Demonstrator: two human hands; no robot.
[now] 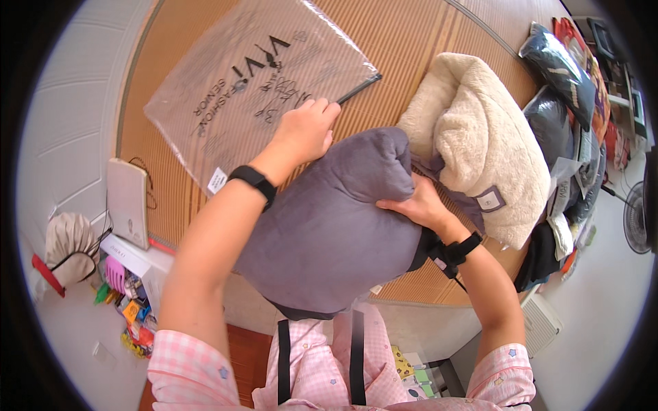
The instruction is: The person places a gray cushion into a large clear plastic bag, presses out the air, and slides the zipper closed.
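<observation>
A rolled grey plush garment or blanket (329, 226) lies in front of me at the edge of a slatted bamboo mat (411, 31). My right hand (419, 203) grips its folded end, thumb on top and fingers underneath. Above the roll's left side, my left hand (308, 128) has its fingers closed at the dark zip edge of a clear plastic bag (221, 77) with black printing. The bag lies flat, to the upper left of the roll. A folded cream fleece piece (483, 138) with a grey-edged patch lies right of the roll.
Plastic-wrapped dark packages (558, 72) and folded clothes (540, 251) are heaped along the right edge. At the left stand a pale flat board (127, 203) and a white box (128, 257) beside small colourful items. An electric fan (637, 218) is at far right.
</observation>
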